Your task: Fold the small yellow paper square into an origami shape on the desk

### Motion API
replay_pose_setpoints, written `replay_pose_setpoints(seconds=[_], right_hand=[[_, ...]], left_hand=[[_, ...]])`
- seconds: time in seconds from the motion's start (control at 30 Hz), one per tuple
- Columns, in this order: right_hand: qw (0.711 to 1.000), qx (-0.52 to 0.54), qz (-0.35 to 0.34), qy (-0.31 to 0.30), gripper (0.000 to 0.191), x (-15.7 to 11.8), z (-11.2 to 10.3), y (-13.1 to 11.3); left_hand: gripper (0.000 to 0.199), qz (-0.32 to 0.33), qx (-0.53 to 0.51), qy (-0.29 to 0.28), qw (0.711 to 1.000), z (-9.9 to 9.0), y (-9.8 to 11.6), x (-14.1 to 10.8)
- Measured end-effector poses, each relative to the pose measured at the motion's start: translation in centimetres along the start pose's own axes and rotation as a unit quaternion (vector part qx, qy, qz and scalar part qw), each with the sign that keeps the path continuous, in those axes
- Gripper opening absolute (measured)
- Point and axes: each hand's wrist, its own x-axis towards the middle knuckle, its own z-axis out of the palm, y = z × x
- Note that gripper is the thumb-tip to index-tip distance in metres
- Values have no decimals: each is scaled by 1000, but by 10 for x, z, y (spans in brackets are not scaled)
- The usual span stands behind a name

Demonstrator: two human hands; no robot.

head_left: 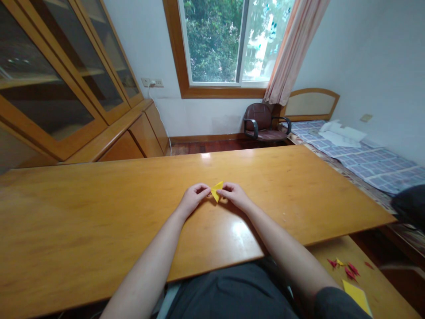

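A small piece of folded yellow paper (217, 191) is held just above the wooden table, between my two hands. Its pointed corners stick out upward and downward. My left hand (195, 197) pinches its left edge between thumb and fingertips. From the other side, my right hand (235, 195) grips it with the thumb over the near face and the fingers behind. Part of the paper is hidden by my right fingers.
The wooden table (99, 221) spreads around my hands. On a lower surface (381, 283) at right lie several small red folded papers (351, 270), a yellow one (339, 262) and a yellow paper stack (357, 297). Beyond are a chair (260, 119), a bed (365, 159) and a cabinet (99, 137).
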Motion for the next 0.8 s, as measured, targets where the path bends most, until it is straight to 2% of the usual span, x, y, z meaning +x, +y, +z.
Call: replay_pose_setpoints(seconds=[0.33,0.8], right_hand=[[1000,-7,-6,7,27,1,1,1],[999,-49,-10,-3,29,0,3,-5]], left_hand=[[22,1,11,-3,1000,3,2,-1],[26,24,97,-29,995,3,1,0]])
